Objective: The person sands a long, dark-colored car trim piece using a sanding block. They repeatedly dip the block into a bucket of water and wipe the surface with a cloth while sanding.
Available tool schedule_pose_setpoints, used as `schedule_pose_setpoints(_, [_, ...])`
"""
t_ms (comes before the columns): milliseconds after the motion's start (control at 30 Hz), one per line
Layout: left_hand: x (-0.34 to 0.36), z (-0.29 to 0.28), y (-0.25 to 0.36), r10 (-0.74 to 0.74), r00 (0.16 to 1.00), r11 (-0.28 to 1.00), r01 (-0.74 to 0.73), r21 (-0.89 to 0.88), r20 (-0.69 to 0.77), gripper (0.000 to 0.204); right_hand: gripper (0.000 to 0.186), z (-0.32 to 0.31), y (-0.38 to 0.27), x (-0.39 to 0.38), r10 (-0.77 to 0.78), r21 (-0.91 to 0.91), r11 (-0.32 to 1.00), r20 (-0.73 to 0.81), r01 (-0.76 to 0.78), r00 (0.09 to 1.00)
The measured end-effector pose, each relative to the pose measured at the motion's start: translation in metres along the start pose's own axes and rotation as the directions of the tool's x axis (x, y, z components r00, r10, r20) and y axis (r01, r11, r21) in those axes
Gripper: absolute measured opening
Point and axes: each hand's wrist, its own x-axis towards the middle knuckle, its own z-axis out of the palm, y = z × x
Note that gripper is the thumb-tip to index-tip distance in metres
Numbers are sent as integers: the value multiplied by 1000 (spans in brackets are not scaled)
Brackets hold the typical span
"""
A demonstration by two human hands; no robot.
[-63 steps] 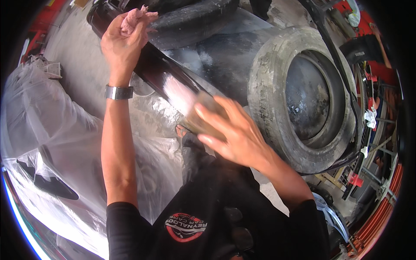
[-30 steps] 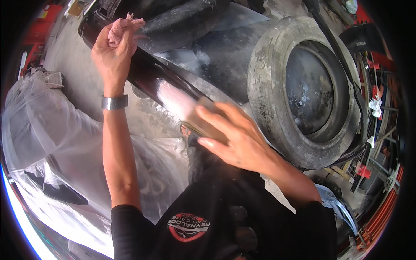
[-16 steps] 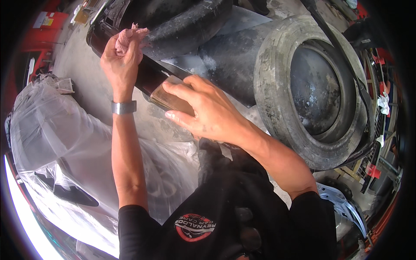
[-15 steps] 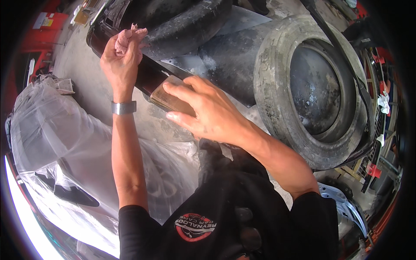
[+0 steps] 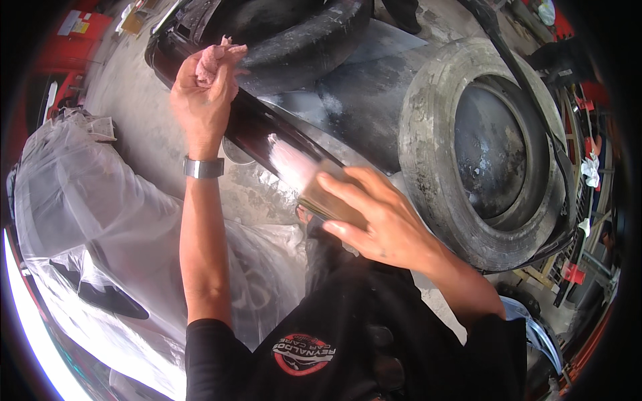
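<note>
In my left hand (image 5: 200, 110) a crumpled pink cloth (image 5: 217, 61) is bunched between thumb and fingers, just above the glossy black trim panel (image 5: 257, 127). A brown rectangular block (image 5: 338, 200) is pressed flat on that long, narrow panel. Spread along the block, the fingers and thumb of my right hand (image 5: 384, 217) grip its sides. A pale pinkish-white smear (image 5: 291, 164) covers the panel between the block and my left hand. Motion blurs the block slightly, and its underside is hidden.
Worn tyres, one at the right (image 5: 424, 154) and another at the top (image 5: 314, 50), flank the panel. Translucent plastic sheeting (image 5: 93, 180) drapes a form at the left. A black strap (image 5: 511, 57) crosses the right tyre; a light-blue part (image 5: 535, 334) lies lower right.
My right hand has slid the block down and right along the panel, and the pale smear now shows behind it. My left hand with the cloth has shifted slightly right.
</note>
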Motion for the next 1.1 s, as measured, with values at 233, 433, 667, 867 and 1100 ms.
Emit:
schedule_pose_setpoints(233, [-1,0,6,-172,982,972,182,-146,82,15,63,20,0,64,-12,97,995,-29,15,1000])
schedule_pose_setpoints(433, [-1,4,15,-114,992,993,116,-29,55,14,61,-2,5,2,85,123,989,-29,-80,996])
schedule_pose_setpoints(667, [-2,0,19,-193,980,980,195,-43,48,13,61,12,0,47,3,75,997,-21,-2,1000])
schedule_pose_setpoints(867, [2,3,5,-133,990,991,132,19,50,14,62,14,-6,49,98,66,993,-22,-96,995])
schedule_pose_setpoints(1100, [-1,2,17,-86,996,995,85,47,32,14,60,-1,-1,-7,30,-32,999,-27,-31,999])
